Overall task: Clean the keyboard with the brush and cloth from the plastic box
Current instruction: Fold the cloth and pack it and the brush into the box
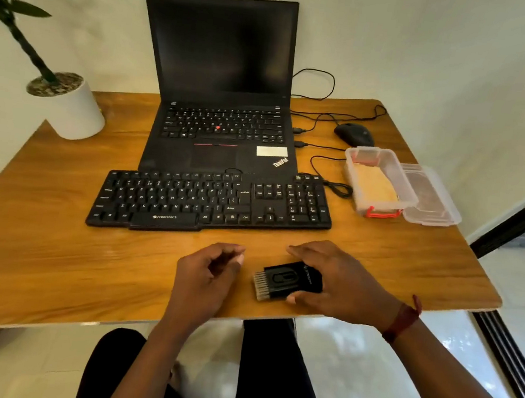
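A black keyboard (211, 203) lies across the middle of the wooden table, in front of a laptop. My right hand (340, 283) grips a flat black brush (288, 280) near the table's front edge, its pale bristles pointing left. Just left of the brush, my left hand (210, 274) hovers with loosely curled fingers and nothing in it. To the right of the keyboard stands the clear plastic box (352, 173) with a red latch, and a beige cloth (375, 185) lies inside it.
An open black laptop (220, 96) stands behind the keyboard. A black mouse (355, 134) and cables lie at the back right. The box's clear lid (431, 198) rests beside the box. A white plant pot (68, 108) stands at the back left.
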